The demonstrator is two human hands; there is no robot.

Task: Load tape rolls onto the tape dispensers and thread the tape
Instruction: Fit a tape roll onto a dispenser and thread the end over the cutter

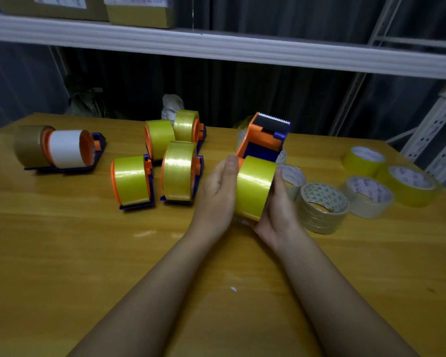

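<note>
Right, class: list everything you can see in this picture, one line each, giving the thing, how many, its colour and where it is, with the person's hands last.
Held dispenser: one, orange and blue, with a yellow tape roll on it, between the hands at table centre.
Loaded dispensers with yellow rolls: four, orange and blue, left of the hands.
Dispenser with brown and white rolls: one, far left of the table.
Loose tape rolls: at least six, clear, beige and yellow, lying flat on the right; some partly hidden.
Table: one, yellow wood.
Shelf: one, white, above, with cardboard boxes.
Left hand: against the roll's left side.
Right hand: cupping the roll's right side.
</note>
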